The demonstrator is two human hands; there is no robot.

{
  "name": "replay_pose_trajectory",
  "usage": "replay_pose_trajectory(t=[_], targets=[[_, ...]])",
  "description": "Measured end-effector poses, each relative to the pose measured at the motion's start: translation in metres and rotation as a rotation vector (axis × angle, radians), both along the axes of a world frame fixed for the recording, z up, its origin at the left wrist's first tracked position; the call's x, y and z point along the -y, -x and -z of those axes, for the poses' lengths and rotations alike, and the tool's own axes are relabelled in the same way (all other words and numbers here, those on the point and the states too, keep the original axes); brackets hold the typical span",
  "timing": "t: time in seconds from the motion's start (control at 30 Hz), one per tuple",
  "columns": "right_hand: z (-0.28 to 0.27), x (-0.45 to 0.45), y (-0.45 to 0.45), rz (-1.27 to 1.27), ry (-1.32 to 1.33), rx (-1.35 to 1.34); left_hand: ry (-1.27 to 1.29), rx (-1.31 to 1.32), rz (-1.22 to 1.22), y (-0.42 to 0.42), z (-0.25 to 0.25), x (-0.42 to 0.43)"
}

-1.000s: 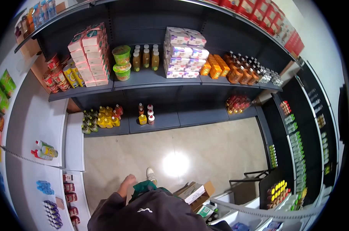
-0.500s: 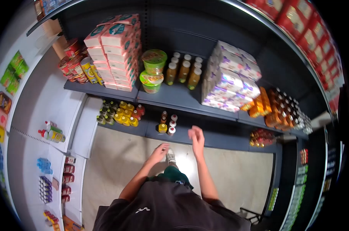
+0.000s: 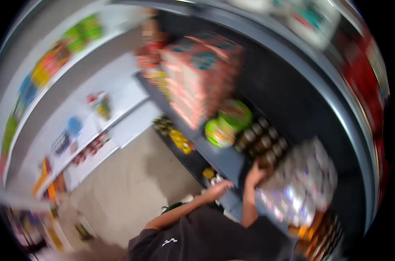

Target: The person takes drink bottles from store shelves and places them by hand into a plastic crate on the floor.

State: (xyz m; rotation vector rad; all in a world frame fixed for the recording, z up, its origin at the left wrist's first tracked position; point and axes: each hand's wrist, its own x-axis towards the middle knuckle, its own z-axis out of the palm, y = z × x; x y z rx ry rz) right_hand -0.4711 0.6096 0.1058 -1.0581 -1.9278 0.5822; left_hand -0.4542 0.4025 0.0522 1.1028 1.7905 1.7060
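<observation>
**Reaching in: the right hand [image 3: 255, 175] is at the brown bottles [image 3: 259, 143]**

From where I stand, the floor [image 3: 119, 191] at far left offers wide open room. Next come the pink packs [image 3: 197, 82], a tall stack that looks easy to knock. The left hand [image 3: 219, 190] is by the shelf's [image 3: 227, 160] front edge, near the small bottles [image 3: 209, 173] below; its grip is too blurred for me to tell. The tubs [image 3: 227, 126] sit just beside the brown bottles, leaving little room on that side. The right hand reaches over the shelf to the front of those bottles; whether its grip is spread or pinching one, I can't tell. I'd say the next move calls for a straight, steady line through the bare front strip, clear of the white packs [image 3: 295, 187] at right.
</observation>
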Motion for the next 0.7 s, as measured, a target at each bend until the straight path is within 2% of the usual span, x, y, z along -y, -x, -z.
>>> replay_pose_trajectory(t=[0.03, 0.07, 0.1, 0.13, 0.17, 0.2, 0.23, 0.27, 0.37, 0.43, 0.57, 0.67, 0.7], targets=[[0.03, -0.009, 0.011, -0.033, -0.306, 0.021, -0.087, -0.258, -0.103, 0.009, 0.004, 0.002], [0.058, -0.019, 0.0, -0.199, -0.668, 0.5, -0.01, -0.237, -0.075, 0.005, 0.025, 0.009], [0.065, -0.013, -0.009, -0.326, -0.584, 0.569, -0.021, -0.284, -0.185, -0.007, 0.027, 0.016], [0.057, -0.004, -0.01, -0.409, -0.466, 0.39, 0.017, -0.238, -0.221, -0.012, -0.012, 0.024], [0.039, 0.021, -0.001, -0.538, -0.346, 0.17, -0.111, -0.312, -0.308, -0.017, -0.003, 0.013], [0.019, 0.041, 0.003, -0.678, -0.26, 0.041, -0.071, -0.321, -0.411, -0.029, -0.006, 0.002], [0.007, 0.06, 0.005, -0.796, -0.203, -0.015, 0.071, -0.427, -0.353, -0.022, 0.001, 0.004], [-0.002, 0.082, 0.007, -0.909, -0.157, -0.044, 0.04, -0.355, -0.373, -0.024, -0.04, 0.025], [-0.015, 0.152, 0.01, -1.244, -0.031, -0.04, -0.025, -0.377, -0.452, -0.017, -0.033, 0.075], [-0.017, 0.196, 0.006, -1.455, 0.071, -0.009, 0.104, 0.139, -0.606, -0.041, -0.05, 0.12], [-0.022, 0.302, -0.014, -1.897, 0.225, 0.117, 0.113, 0.065, -0.897, -0.079, -0.021, 0.197], [-0.023, 0.386, -0.039, -2.148, 0.33, 0.201, 0.105, 0.169, -1.022, -0.111, 0.004, 0.268], [-0.022, 0.413, -0.052, -2.218, 0.371, 0.232, -0.031, 0.228, -1.023, -0.132, 0.004, 0.288]])
